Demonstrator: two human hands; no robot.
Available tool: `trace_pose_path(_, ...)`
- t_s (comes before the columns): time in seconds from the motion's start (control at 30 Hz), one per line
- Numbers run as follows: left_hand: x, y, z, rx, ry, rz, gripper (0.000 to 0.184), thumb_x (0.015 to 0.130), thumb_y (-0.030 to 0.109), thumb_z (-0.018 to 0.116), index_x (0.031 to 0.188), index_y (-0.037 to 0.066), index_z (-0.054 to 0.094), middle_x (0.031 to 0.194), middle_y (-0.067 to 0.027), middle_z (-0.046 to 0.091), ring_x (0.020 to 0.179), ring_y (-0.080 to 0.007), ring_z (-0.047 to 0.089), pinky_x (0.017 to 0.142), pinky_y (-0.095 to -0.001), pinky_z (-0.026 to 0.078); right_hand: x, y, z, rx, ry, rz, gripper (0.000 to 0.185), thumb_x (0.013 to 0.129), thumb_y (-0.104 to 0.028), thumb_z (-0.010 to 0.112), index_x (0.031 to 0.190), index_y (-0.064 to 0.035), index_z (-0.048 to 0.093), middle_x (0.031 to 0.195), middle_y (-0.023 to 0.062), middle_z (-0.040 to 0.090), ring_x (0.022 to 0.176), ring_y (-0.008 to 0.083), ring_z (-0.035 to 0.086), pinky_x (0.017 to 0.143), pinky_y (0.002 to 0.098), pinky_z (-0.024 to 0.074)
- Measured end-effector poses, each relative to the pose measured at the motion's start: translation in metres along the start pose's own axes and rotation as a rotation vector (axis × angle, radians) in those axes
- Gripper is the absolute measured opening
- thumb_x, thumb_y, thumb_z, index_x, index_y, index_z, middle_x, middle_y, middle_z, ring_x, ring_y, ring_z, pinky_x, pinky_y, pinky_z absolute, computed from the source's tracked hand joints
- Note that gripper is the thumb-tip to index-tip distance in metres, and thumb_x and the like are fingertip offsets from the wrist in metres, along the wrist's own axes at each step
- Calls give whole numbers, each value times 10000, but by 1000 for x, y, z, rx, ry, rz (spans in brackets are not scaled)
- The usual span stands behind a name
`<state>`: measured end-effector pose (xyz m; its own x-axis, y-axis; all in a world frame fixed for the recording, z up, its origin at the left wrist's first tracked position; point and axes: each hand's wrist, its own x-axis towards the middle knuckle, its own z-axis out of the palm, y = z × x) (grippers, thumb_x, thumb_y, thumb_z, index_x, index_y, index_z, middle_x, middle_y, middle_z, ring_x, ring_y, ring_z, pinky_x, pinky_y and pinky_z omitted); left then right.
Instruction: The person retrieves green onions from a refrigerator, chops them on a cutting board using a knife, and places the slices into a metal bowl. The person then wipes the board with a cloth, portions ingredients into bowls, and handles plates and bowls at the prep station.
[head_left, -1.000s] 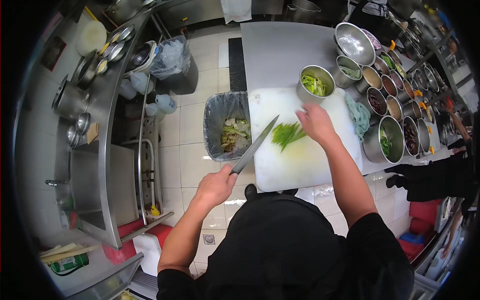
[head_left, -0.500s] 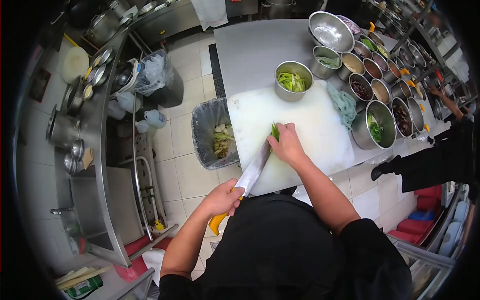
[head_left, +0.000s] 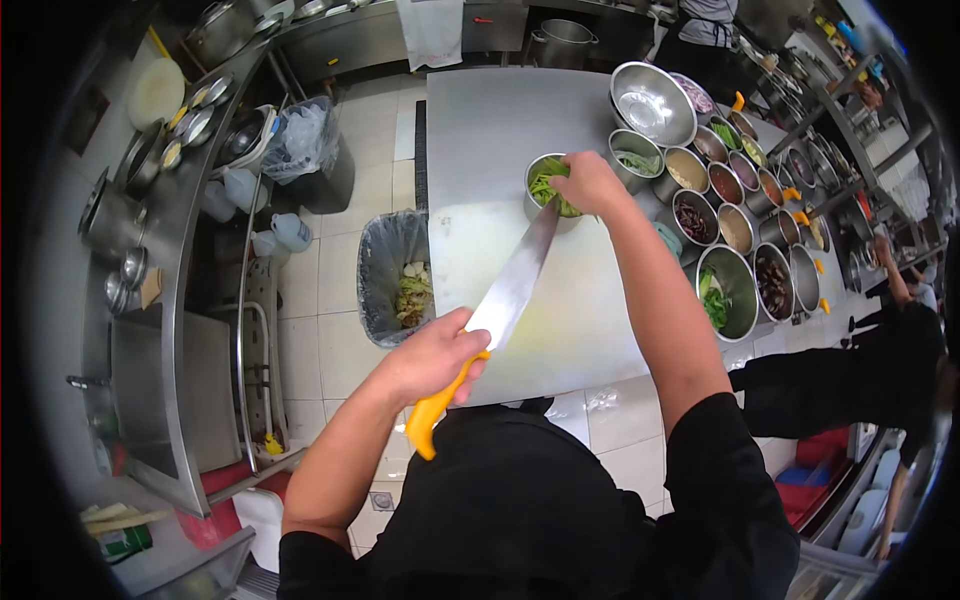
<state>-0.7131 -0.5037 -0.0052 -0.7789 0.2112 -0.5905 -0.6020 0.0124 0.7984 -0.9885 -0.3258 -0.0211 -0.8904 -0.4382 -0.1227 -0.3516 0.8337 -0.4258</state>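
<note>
My left hand (head_left: 435, 360) is wrapped round the yellow handle of a kitchen knife (head_left: 515, 275), whose broad blade points away from me over the white cutting board (head_left: 480, 240). The blade's tip reaches the near rim of a steel pot (head_left: 532, 205). Inside that pot lie cut green vegetable pieces (head_left: 545, 185). My right hand (head_left: 592, 185) is over the pot's right side, fingers curled against greens beside the knife tip. Part of the pot's rim is hidden behind this hand.
Steel pots of ingredients, including leafy greens (head_left: 715, 300), crowd the right side, with a steel bowl (head_left: 652, 103) behind. A lined waste bin (head_left: 385, 260) with scraps stands left of the board. A person in black (head_left: 840, 375) is at the right.
Both hands have moved forward from the board. The right hand has carried the greens from the board to the pot, the knife following. The view has shifted, and the person at right appears nearer.
</note>
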Motion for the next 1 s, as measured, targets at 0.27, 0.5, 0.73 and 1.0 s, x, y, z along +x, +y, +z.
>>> trace_pose_path(0.27,-46,-79,-14,238,191,-156,277,983,217,558,1172,14,544,731,-80,581,537,-185,585,552,-324,499,25,31,15,-156,12,-81,337,855,-203,689,1131,-10,700,1089,208,711,1050,367,671,924,426,539)
trace_pose_path(0.5,-21,-118,5,851,397,282,412,894,224,658,1283,101,600,921,-205,668,893,-415,651,803,-459,539,35,37,40,-305,-76,-162,249,857,-98,620,1078,-54,726,1079,188,714,1030,363,676,910,437,546)
trace_pose_path(0.73,-7,-112,5,1012,416,304,394,858,208,690,1247,208,630,924,-144,600,850,-355,641,755,-444,534,-25,65,-21,136,297,-79,282,862,-195,678,1098,-44,708,945,186,716,927,360,689,841,415,538)
trace_pose_path(1.0,79,-107,-20,1191,408,617,379,841,263,731,1207,219,643,956,-96,567,923,-296,605,773,-405,522,-241,162,42,156,285,321,324,852,-277,747,777,10,617,656,129,608,604,202,565,610,366,486)
